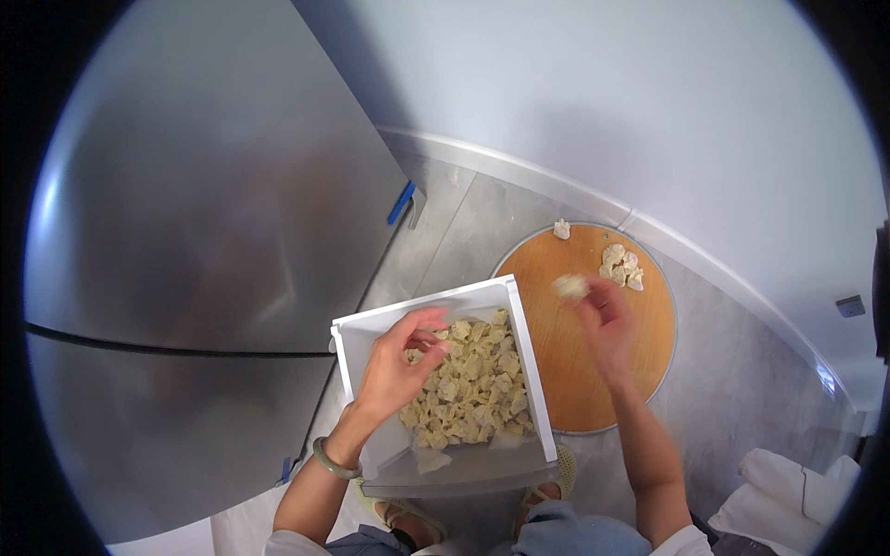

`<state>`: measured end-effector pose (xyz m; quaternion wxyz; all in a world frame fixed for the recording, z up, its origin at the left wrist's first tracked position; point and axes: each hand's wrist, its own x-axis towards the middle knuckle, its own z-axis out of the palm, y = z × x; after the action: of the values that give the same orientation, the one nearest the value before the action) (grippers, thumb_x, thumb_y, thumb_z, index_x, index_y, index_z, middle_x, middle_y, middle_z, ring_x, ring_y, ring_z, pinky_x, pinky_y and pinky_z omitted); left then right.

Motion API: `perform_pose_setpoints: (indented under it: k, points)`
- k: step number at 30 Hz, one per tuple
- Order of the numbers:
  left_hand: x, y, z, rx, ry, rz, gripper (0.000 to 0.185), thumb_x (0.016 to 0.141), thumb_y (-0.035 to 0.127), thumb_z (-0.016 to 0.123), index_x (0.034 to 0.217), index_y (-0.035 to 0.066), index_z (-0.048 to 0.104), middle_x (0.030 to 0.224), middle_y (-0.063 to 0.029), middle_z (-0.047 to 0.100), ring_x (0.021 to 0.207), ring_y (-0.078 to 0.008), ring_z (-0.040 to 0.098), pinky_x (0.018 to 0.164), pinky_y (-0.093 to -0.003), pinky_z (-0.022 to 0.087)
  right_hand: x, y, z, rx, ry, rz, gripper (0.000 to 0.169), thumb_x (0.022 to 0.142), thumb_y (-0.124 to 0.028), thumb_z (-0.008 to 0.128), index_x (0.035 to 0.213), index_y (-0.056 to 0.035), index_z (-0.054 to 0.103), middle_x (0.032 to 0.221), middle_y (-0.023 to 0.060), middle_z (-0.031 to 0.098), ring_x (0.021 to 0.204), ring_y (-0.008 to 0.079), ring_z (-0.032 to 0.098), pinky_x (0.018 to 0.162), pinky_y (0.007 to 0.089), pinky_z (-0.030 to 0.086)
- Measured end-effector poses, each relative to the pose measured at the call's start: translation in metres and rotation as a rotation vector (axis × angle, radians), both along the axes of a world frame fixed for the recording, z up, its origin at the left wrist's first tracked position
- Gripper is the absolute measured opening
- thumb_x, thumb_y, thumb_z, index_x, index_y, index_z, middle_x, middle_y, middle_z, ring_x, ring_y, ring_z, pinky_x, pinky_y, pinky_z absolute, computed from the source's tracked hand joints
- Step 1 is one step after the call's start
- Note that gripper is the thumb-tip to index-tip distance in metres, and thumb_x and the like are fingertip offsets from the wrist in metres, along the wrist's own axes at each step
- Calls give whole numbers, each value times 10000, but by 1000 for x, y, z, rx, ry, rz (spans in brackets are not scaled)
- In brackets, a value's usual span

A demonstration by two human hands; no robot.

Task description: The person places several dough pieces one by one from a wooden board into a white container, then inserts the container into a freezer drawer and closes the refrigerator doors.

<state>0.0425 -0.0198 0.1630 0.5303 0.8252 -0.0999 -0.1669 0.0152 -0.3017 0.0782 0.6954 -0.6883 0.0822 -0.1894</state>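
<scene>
My right hand [606, 326] pinches a pale wonton-like dumpling [571, 286], blurred, above a round wooden board [564, 379] with a grey rim. My left hand [396, 365] hovers over a white refrigerator drawer [534, 375], fingers apart, and I see nothing held in it. Many similar dumplings [480, 382] lie heaped inside the drawer, partly hidden behind that hand. On the board's far right side sits a small cluster of dumplings [621, 267]. One lone dumpling [562, 229] rests at its far edge.
A grey metal refrigerator [208, 208] fills the left, with blue pieces [400, 203] at its door edge. Beyond the board runs a white wall [626, 104] with a skirting board [514, 158]. White cloth-like bundles [779, 493] lie at lower right. My slippered feet [407, 521] flank the drawer's near side.
</scene>
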Motion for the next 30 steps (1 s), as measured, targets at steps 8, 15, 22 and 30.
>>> perform_pose_setpoints:
  k: [8, 15, 22, 30]
  points:
    - [-5, -18, 3, 68, -130, -213, 356, 827, 59, 726, 1172, 35, 640, 1072, -92, 662, 896, -159, 644, 774, -294, 536, -20, 70, 48, 9, 74, 494, 244, 852, -12, 650, 1094, -31, 618, 956, 30, 627, 864, 100, 594, 793, 257, 488]
    - [-20, -15, -69, 252, 160, -102, 303, 859, 161, 707, 1131, 34, 664, 831, -109, 690, 661, -144, 633, 612, -287, 516, -20, 35, 28, 41, 250, 130, 155, 917, -87, 602, 1064, -56, 638, 907, -8, 631, 822, 80, 564, 793, 249, 471]
    - [-41, -36, -144, 448, -228, -232, 262, 815, 119, 696, 1058, 27, 661, 927, -153, 658, 825, -264, 654, 712, -377, 533, -16, -38, -33, -209, 181, -238, 142, 919, -114, 599, 1041, -61, 650, 890, -11, 627, 807, 81, 550, 753, 253, 440]
    - [-39, -47, -123, 597, -377, -402, 249, 803, 135, 696, 1028, 51, 631, 970, -128, 624, 929, -310, 627, 758, -401, 536, -2, -100, -78, -792, 386, -509, 297, 844, -73, 615, 1139, -56, 596, 1098, 156, 578, 990, 313, 546, 844, 419, 453]
